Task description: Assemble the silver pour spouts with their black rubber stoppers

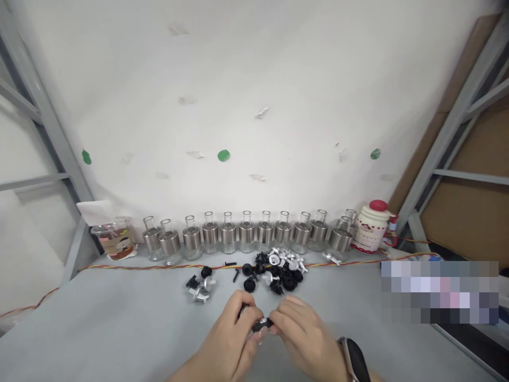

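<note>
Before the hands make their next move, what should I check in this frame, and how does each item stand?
1. Left hand gripping the small black fitting: ok.
2. Right hand pinching it too: ok.
3. Fitting in clear view: not ok, fingers cover much of it.
4. Fitting fully seated: cannot tell.
5. Metal-sleeved glass bottles upright: ok.
6. Loose-parts pile sorted by colour: not ok, black and silver mixed.

Clear glass and satin metal
Smooth, glossy glass bottles point(229, 246) with brushed-looking metal sleeves point(210, 233); matt plastic caps point(249, 285); shiny silver-coloured pieces point(295, 264); smooth, matt table point(119, 323).
</note>
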Tool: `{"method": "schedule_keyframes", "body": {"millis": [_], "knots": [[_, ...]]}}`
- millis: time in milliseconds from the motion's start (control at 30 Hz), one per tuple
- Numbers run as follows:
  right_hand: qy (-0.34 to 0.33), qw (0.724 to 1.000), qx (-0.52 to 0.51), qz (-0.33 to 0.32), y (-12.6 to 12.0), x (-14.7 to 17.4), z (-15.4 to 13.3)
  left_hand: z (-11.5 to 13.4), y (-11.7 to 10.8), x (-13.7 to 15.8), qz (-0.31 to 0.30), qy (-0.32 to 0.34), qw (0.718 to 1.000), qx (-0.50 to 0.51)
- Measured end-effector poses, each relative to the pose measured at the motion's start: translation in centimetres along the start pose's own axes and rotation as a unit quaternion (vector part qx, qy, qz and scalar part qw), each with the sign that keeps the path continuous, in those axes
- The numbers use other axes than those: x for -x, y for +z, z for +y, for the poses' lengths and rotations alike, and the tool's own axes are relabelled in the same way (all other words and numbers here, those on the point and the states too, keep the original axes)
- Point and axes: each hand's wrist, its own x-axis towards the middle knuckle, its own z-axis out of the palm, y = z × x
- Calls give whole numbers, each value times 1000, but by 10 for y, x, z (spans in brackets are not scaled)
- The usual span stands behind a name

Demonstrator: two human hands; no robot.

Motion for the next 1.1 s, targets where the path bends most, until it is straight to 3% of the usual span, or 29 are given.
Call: {"method": "schedule_keyframes", "body": {"millis": [200,400,667,833,1100], "knots": [[19,1000,-20,2,3,-1,-1,0,2,-1,19,-1,1000,25],[70,995,-70,18,3,0,-5,3,7,-4,45,-48,994,88],[138,987,-72,-41,7,3,-1,-2,19,-7,81,-155,968,179],[181,972,-114,-98,8,1,2,-8,22,-6,74,-178,964,184],[197,959,-168,-116,6,-2,0,-8,22,-7,59,-246,946,204]]}}
